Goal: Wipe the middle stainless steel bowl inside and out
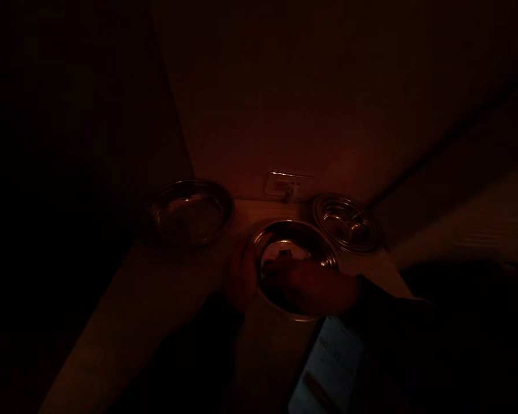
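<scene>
The scene is very dark. A shiny round metal bowl (296, 315) sits on a wooden tabletop. My left hand (240, 277) is closed around the bowl's left side. Over the bowl reaches my right hand (308, 283), its fingers bent down inside. They look closed, but what they hold, if anything, is lost in shadow. Just beyond those fingers lies a small dark piece (285, 253) on the bowl's floor, its kind unclear.
A wide metal dish (190, 221) stands at the back left. At the back right is a divided metal plate (347, 224). A wall socket (288, 185) with a plug is behind the bowl. A lit phone-like screen (334, 356) lies in front, with a dark strip across it.
</scene>
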`<state>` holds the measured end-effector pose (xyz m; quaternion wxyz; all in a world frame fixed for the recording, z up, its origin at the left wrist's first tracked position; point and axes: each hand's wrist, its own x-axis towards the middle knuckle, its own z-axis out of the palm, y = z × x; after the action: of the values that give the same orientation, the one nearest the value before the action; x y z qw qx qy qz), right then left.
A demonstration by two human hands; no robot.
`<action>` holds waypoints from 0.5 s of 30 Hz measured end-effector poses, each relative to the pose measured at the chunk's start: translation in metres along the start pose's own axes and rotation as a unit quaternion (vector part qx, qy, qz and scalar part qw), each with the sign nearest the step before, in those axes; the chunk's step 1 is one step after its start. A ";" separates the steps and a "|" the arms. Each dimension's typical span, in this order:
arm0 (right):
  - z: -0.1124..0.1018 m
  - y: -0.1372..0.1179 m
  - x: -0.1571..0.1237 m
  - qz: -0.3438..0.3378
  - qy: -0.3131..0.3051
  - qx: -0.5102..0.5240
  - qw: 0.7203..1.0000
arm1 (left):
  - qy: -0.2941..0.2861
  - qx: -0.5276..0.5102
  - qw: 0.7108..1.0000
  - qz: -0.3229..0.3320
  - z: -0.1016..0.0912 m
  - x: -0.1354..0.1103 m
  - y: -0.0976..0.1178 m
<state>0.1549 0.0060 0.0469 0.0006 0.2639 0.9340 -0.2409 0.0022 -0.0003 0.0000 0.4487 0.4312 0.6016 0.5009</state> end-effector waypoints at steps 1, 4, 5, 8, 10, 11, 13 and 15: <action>-0.002 -0.002 -0.001 -0.007 -0.014 0.015 1.000 | -0.003 -0.008 1.000 0.007 0.000 0.000 0.000; -0.002 -0.003 -0.003 0.003 -0.016 0.027 1.000 | -0.004 -0.016 1.000 0.007 0.000 0.000 0.001; -0.002 -0.002 -0.002 0.013 -0.007 0.017 1.000 | -0.004 -0.014 1.000 0.005 0.000 0.000 0.000; 0.003 0.004 0.002 0.046 0.027 -0.028 0.998 | -0.010 -0.016 1.000 0.011 -0.001 0.001 -0.001; 0.004 0.008 0.005 0.061 0.046 -0.048 0.996 | -0.014 -0.019 1.000 0.019 -0.002 0.002 -0.002; 0.004 0.010 0.006 0.064 0.051 -0.050 0.995 | -0.013 -0.019 1.000 0.021 -0.002 0.002 -0.002; 0.003 0.011 0.007 0.063 0.049 -0.046 0.996 | -0.009 -0.010 1.000 0.020 -0.002 0.002 -0.002; 0.002 0.012 0.007 0.055 0.043 -0.036 0.997 | -0.003 -0.006 1.000 0.015 -0.002 0.001 -0.001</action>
<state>0.1548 0.0172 0.0391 -0.0165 0.3249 0.9253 -0.1950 0.0003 -0.0003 -0.0007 0.4457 0.4387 0.5910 0.5096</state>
